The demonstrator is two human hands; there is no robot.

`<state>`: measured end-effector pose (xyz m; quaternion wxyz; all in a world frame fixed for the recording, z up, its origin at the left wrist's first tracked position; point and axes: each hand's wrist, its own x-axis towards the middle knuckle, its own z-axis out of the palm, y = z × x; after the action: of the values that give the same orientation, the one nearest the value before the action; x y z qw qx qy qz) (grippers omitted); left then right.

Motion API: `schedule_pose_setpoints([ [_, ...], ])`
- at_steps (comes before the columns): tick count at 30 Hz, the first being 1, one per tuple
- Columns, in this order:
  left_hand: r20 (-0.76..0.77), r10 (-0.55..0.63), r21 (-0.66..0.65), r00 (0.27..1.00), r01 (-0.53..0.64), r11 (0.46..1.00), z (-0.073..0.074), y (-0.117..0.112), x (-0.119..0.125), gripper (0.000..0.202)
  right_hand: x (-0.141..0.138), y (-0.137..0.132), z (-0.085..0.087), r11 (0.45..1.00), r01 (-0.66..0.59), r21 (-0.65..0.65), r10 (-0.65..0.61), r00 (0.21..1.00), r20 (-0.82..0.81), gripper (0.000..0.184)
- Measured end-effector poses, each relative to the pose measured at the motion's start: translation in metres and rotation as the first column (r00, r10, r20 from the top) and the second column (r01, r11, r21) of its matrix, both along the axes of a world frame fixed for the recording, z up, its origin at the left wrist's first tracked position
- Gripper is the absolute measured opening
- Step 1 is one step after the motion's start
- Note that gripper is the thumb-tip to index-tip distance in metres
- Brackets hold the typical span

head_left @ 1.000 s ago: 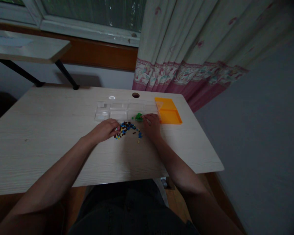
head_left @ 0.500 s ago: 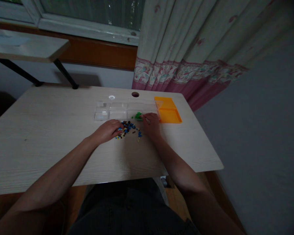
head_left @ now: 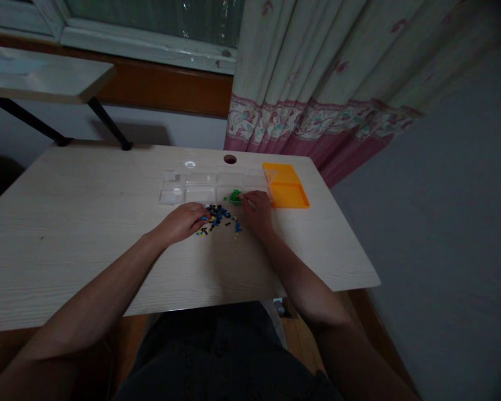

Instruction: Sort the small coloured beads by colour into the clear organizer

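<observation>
A loose pile of small building bricks (head_left: pixel 217 214), blue, black, yellow and brown, lies on the table in front of the clear divided box (head_left: pixel 200 193). At the pile's left edge is my left hand (head_left: pixel 187 221), its fingers curled together among the bricks; what they hold is too small to tell. Green bricks (head_left: pixel 235 195) sit together in a front compartment of the box. My right hand (head_left: pixel 258 211) reaches over the box's front edge beside them, thumb and fingers pinched close; any piece between them cannot be made out.
An orange open case (head_left: pixel 290 195) lies at the box's right end. Behind the box is a round cable hole (head_left: pixel 230 159) in the table (head_left: pixel 87 234). A raised shelf (head_left: pixel 45 75) on black legs stands at the back left. A curtain (head_left: pixel 292 122) hangs behind.
The view has tilted very slightly. Both hands stay in nearly the same places, the left at the pile and the right by the green bricks.
</observation>
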<state>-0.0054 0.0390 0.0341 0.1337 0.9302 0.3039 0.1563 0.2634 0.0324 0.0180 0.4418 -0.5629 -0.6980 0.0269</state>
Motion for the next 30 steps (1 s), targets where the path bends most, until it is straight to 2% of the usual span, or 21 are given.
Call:
schedule_pose_setpoints([
  [4,-0.006,0.010,0.024,1.000,-0.010,1.000,-0.003,0.000,0.001,0.022,0.000,0.000,0.000,1.000,0.012,-0.011,-0.012,1.000,0.016,0.031],
  [16,-0.041,0.050,0.068,0.998,-0.047,0.997,0.001,-0.003,0.009,0.023,0.000,0.001,-0.001,0.999,0.013,-0.035,-0.013,1.000,-0.005,0.033],
  [25,0.040,0.039,-0.022,0.998,-0.038,0.999,-0.002,-0.002,0.012,0.027,0.000,0.001,-0.001,1.000,-0.007,-0.012,0.007,1.000,0.026,0.032],
  [30,0.034,0.070,-0.002,0.997,-0.070,0.998,-0.001,-0.004,0.015,0.022,-0.001,0.001,-0.001,1.000,0.007,0.000,-0.007,1.000,0.020,0.032],
])
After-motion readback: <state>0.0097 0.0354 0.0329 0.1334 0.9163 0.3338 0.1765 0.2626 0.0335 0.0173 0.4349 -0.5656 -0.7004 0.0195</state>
